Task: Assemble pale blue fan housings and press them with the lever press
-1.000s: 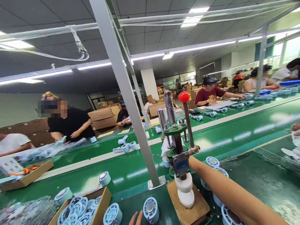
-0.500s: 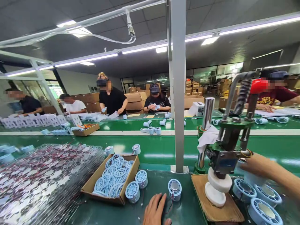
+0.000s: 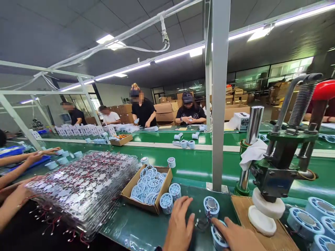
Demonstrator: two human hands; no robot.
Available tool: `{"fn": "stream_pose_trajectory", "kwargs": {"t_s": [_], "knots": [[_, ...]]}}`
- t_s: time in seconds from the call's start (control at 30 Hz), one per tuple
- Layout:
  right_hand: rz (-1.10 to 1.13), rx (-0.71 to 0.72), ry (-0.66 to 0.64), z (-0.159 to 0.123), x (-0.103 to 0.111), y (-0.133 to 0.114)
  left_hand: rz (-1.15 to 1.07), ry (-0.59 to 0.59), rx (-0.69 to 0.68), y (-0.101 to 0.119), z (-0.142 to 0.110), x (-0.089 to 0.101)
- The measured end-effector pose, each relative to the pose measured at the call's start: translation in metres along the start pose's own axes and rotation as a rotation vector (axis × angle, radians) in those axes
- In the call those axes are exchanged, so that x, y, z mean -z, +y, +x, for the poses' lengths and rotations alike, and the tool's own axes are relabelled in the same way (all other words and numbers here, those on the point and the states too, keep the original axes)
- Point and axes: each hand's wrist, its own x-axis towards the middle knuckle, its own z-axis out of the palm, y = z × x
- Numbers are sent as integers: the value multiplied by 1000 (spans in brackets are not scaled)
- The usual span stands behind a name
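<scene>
My left hand (image 3: 180, 225) lies flat on the green bench with its fingers stretched out, and it holds nothing. Just to its right stands a round pale blue fan housing (image 3: 211, 206) with a thin dark wire beside it. My right hand (image 3: 237, 237) is at the bottom edge, curled over another round blue housing (image 3: 217, 239) that it grips. A small hand press (image 3: 277, 170) with a red knob (image 3: 324, 90) stands on a wooden board (image 3: 239, 212) to the right, with a white round die (image 3: 263, 219) under its ram.
A cardboard box (image 3: 136, 186) of blue rings and loose housings (image 3: 166, 203) sits left of my hands. A stack of clear trays (image 3: 83, 184) with wired parts fills the left. More housings (image 3: 305, 221) lie at the right. A grey post (image 3: 220, 104) rises ahead. Another person's hands (image 3: 18, 195) reach in; workers sit across the conveyor.
The view has swung left and down. My right hand has left the press lever and come down onto a blue housing at the front. My left hand has slid forward.
</scene>
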Motion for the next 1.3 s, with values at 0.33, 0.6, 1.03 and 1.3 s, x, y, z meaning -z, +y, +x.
{"fn": "stream_pose_trajectory", "kwargs": {"t_s": [0.33,0.6,1.03,1.3], "knots": [[-159,-179,394,12,-24,-27,327,9,26,-115,85,117],[-21,68,628,47,-20,-80,436,44,-42,-118,108,108],[36,147,460,105,-57,-149,296,362,58,-76,97,124],[69,-78,353,96,-28,-116,150,435,95,-50,83,126]]}}
